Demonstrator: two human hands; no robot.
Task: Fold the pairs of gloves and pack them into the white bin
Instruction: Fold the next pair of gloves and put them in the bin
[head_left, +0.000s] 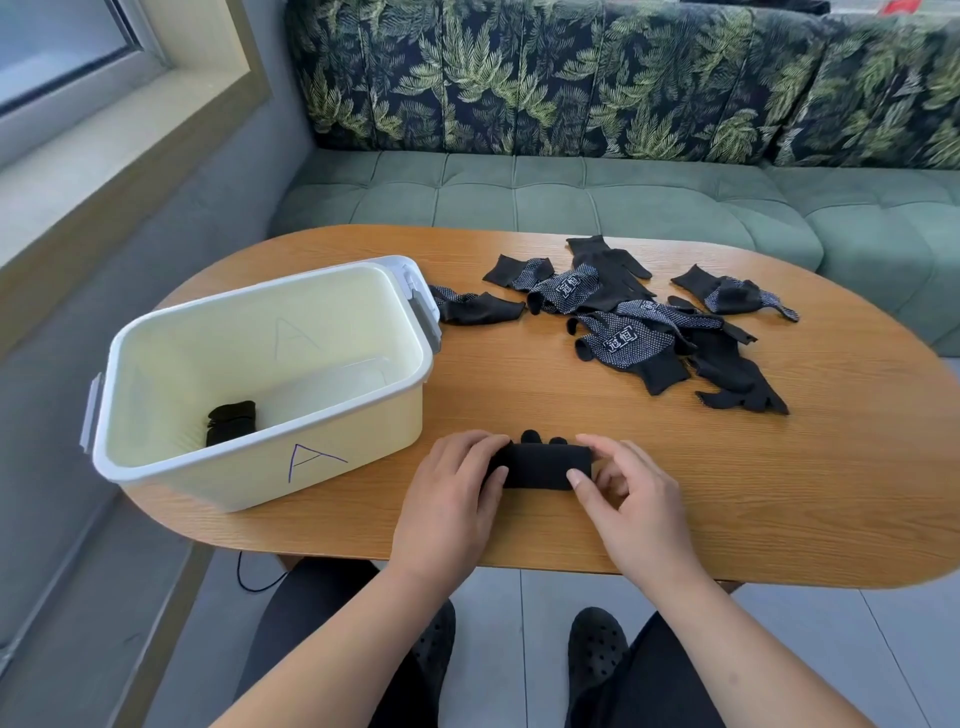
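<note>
While I have the folded pair of black knit gloves (540, 465) between my hands on the oval wooden bench (779, 493), the job is to get the bundle tight before it goes anywhere. My left hand (452, 488) curls its fingers over the left end, and my right hand (623, 499) pinches the right end between thumb and forefinger. A few glove fingertips poke out past the far edge of the fold. I judge they should be tucked under or rolled in first, or the bundle will spring open when lifted. I would press the fold flat against the bench, square both ends, and then carry it in one firm grip.

The white plastic bin with grey side latches (270, 441) stands just to the left of my left hand. One folded black pair (231, 422) already lies in its near left corner, so the new one can sit beside it. Beyond my right hand, well apart, lies the loose pile of black gloves with white-dotted palms (639, 322), not yet folded.

For writing, a hand-drawn blue letter A (311, 460) marks the bin's near wall, and a fainter A (293, 338) shows through the far wall. Two of the dotted gloves carry a white boxed mark (618, 340) with what look like two Chinese characters, too small to read surely.
</note>
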